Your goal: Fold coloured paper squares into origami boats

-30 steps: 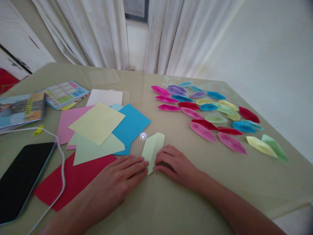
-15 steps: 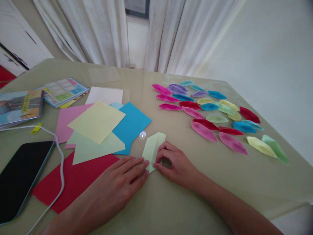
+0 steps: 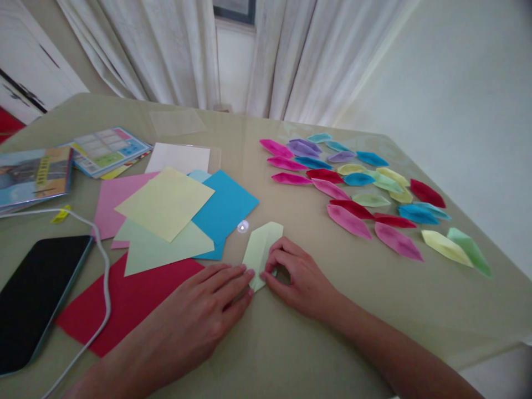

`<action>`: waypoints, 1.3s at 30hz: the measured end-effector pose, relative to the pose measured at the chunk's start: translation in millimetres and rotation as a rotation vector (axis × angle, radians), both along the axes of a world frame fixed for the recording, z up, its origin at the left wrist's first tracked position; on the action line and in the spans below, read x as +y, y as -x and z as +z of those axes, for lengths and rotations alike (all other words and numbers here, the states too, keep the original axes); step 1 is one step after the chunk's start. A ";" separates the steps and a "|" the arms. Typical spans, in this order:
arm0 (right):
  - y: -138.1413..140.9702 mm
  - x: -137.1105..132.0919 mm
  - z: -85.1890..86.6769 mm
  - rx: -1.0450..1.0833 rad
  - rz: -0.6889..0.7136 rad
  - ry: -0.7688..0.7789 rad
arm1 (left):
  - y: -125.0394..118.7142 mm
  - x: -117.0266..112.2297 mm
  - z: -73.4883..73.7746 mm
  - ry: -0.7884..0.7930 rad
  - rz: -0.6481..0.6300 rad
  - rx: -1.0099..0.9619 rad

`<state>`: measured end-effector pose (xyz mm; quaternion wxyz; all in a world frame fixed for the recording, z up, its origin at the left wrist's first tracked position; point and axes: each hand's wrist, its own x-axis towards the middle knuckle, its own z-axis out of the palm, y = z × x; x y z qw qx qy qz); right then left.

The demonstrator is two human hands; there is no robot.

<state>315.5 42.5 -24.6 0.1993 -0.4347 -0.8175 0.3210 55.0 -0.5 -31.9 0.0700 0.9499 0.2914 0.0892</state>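
Your two hands at work on a folded pale green paper (image 3: 261, 249), which lies on the table (image 3: 316, 354) directly in front of you, its long axis tilted slightly rightward at the far end and a crease running along its length. Your left hand (image 3: 208, 310) is laid flat, palm down, its fingers extended and close together; the fingertips rest on the paper's near left edge. Your right hand (image 3: 299, 280) is curled, thumb and forefinger brought together in a pinch on the near right edge, leaving a small loop between them. Just beyond the paper, to its left, sits a small clear disc (image 3: 243, 226). To your left, loose square sheets overlap: a pale yellow sheet (image 3: 166, 202) uppermost, a blue sheet (image 3: 228, 202) partly beneath it, and nearest you a red sheet (image 3: 137, 299), crossed by a white cable (image 3: 107, 293) and partly covered by your left hand and forearm. At the far left are a dark-screened device (image 3: 37, 299) and a picture booklet (image 3: 33, 177). To your right and farther off, folded paper pieces (image 3: 349, 220) in pink, red, blue, purple, yellow and green are spread in loose rows, pointed at both ends, some overlapping.
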 end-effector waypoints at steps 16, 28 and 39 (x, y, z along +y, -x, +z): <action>0.2 0.7 -1.9 0.006 0.009 -0.020 | 1.1 4.0 7.7 0.087 0.020 -0.043; 1.3 -0.4 -1.2 -0.001 -0.006 -0.017 | -0.3 1.2 8.4 0.123 0.031 -0.048; 2.4 -0.4 -0.1 -0.015 -0.009 -0.017 | -2.5 1.9 13.3 0.124 0.033 -0.039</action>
